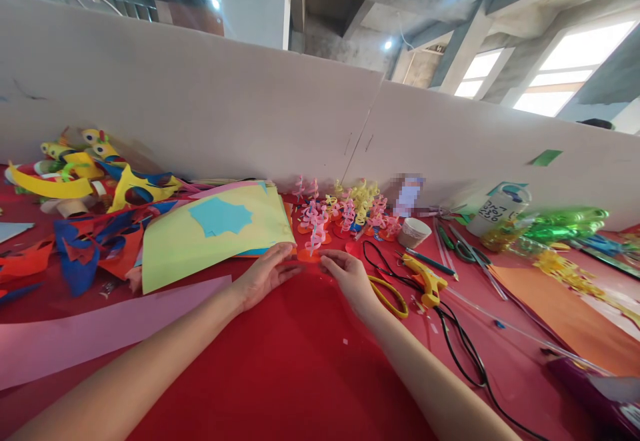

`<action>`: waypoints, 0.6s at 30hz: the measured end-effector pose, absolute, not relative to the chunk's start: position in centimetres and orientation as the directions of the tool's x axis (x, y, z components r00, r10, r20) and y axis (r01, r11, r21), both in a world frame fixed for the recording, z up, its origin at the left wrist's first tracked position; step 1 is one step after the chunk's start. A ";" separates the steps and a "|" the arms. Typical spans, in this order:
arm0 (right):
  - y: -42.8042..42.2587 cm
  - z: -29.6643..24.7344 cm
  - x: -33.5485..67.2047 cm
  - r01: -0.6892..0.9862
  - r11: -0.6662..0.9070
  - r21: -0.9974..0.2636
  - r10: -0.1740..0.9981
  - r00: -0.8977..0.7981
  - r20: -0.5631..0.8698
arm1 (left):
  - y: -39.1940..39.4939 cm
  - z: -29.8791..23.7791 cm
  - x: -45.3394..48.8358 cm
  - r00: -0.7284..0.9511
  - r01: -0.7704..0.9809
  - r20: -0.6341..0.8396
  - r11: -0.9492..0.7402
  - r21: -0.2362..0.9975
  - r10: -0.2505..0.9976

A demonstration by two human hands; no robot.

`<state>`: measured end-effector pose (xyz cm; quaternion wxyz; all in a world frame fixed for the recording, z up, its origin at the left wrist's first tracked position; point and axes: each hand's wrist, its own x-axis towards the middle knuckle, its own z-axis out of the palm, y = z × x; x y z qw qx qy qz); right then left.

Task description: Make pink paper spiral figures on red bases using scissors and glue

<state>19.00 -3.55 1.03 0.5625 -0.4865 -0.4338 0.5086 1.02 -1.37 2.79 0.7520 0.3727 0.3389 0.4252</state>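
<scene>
Both my hands rest on the red table cover point(280, 361) around a small paper figure point(311, 244): pink and blue curled strips standing on an orange disc. My left hand point(265, 271) lies flat beside it, fingers stretched toward the disc and touching the edge of a yellow-green sheet point(200, 244). My right hand point(347, 274) sits on the other side, fingertips curled at the disc's edge. Behind the figure stands a cluster of several similar curled paper figures point(350, 211).
Yellow-handled scissors point(390, 294), a yellow glue gun point(425, 278) with black cable, a pen, a paper cup point(413, 231), a bottle point(497, 211) and green cellophane lie right. Orange paper point(550, 301) at right, a pink strip point(100, 328) and paper scraps at left. A partition wall runs behind.
</scene>
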 end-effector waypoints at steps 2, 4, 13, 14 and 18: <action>-3.7 0.9 18.7 -0.133 0.030 -0.991 0.993 0.118 0.014 | -1.3 2.7 1.0 0.405 -0.383 -0.171 0.336 0.861 0.898; -4.0 0.9 18.3 -0.091 0.059 -0.994 0.993 0.111 0.048 | -1.3 2.6 1.0 0.370 -0.350 -0.154 0.291 0.891 0.916; -5.3 1.5 16.8 -0.059 0.025 -0.998 1.000 -0.001 0.025 | -0.4 1.9 0.6 0.292 -0.308 -0.108 0.201 0.930 0.950; -5.4 1.5 16.8 -0.049 0.028 -0.998 0.999 0.017 0.027 | -0.2 1.7 0.5 0.293 -0.307 -0.118 0.211 0.928 0.949; -5.0 1.6 18.0 0.218 0.099 -0.971 0.983 0.132 0.130 | 0.1 1.4 0.2 0.320 -0.274 -0.177 0.270 0.923 0.931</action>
